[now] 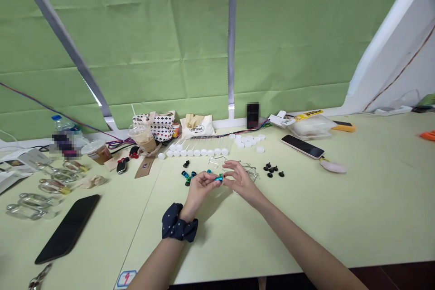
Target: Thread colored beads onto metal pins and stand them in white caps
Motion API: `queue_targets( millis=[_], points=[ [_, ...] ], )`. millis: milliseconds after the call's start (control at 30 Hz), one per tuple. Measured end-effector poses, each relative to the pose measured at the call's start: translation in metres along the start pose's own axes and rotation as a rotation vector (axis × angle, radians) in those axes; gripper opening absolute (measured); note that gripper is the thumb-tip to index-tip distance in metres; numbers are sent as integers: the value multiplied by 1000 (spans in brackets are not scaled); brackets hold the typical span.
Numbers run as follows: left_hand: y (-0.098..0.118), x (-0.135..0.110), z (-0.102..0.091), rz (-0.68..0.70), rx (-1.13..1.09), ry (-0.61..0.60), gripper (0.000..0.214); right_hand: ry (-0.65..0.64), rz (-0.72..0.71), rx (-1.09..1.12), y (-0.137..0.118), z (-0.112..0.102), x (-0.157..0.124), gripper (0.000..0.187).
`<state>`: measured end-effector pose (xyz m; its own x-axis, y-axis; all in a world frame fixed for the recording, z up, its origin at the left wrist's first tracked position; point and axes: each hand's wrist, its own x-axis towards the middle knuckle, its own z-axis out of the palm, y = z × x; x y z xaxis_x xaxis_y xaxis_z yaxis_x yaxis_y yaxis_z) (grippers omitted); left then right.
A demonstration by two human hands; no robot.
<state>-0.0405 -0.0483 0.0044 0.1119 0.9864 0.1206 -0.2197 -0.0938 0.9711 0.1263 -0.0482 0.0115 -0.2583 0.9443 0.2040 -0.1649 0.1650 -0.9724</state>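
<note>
blue piece (pixel 219 179) is up over the surface (pixel 306 222), between both hands; left hand (pixel 201 186) pinches it, right hand (pixel 242 183) has fingertips at its end, closed or not i cannot tell; best held lightly, level and steady

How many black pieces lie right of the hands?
6 visible: five clustered pieces on the table, right of the right hand; one lone piece just right of those. Overlaps may hide more.
</note>
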Motion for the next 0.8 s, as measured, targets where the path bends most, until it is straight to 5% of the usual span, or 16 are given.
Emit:
queue_targets(
  millis=[100,267,400,567,700,800],
  points=[
    [0,0,-1,-14,-3,-33,25,-63,164,-43,2,3,0,38],
    [0,1,-2,-44,3,-1,27,2,11,4,3,5,1,46],
    [0,1,-2,-64,8,-29,27,-48,234,17,5,5,3,40],
    [0,1,-2,-64,9,-29,29,26,43,63,9,4,4,54],
    [-1,2,-3,-78,19,-42,29,-39,261,44,9,5,4,40],
    [-1,2,-3,-80,34,-39,30,-40,125,5,8,4,4,38]
  ],
)
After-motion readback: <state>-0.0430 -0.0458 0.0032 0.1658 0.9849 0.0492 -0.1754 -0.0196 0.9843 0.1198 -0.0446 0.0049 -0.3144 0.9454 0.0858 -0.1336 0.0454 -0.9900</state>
